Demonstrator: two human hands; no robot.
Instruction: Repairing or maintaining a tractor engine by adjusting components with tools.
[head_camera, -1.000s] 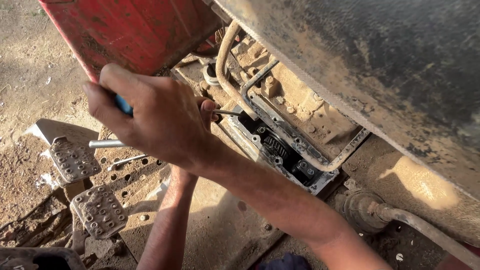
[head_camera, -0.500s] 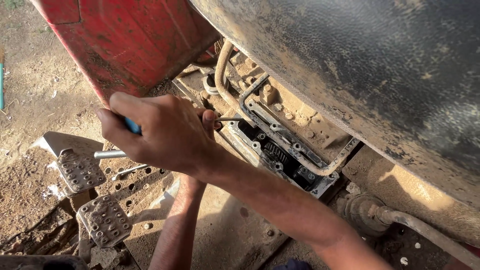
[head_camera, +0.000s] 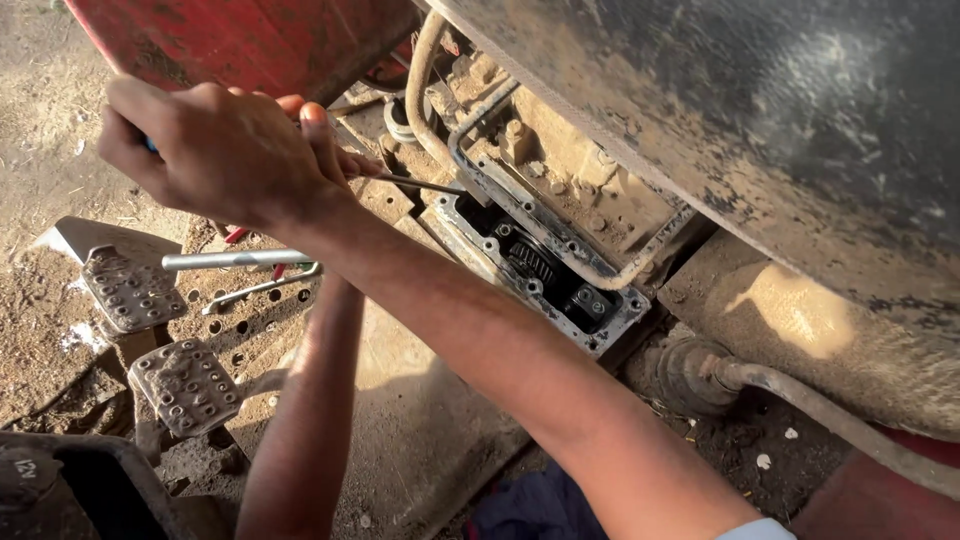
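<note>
My right hand (head_camera: 220, 150) is clenched around the blue handle (head_camera: 150, 146) of a screwdriver. Its thin metal shaft (head_camera: 420, 183) runs right to the rim of an open, dirt-caked housing (head_camera: 600, 330) on the machine. A toothed gear (head_camera: 530, 262) shows inside the opening. My left arm passes under my right forearm. My left hand (head_camera: 357, 164) is mostly hidden behind the right one; only fingertips show beside the shaft, and I cannot tell their grip.
Two studded metal pedals (head_camera: 130, 287) (head_camera: 186, 386) stand at the left over a perforated footplate (head_camera: 250, 325). A steel rod (head_camera: 230, 260) and a thin spanner (head_camera: 262, 288) lie there. A red panel (head_camera: 240, 40), a big dark curved body (head_camera: 760, 120), bent pipes (head_camera: 425, 80) and a hose (head_camera: 800, 400) surround the housing.
My right hand with the screwdriver has shifted a little up and left in view; the shaft tip stays at the housing rim. The view has dropped slightly.
</note>
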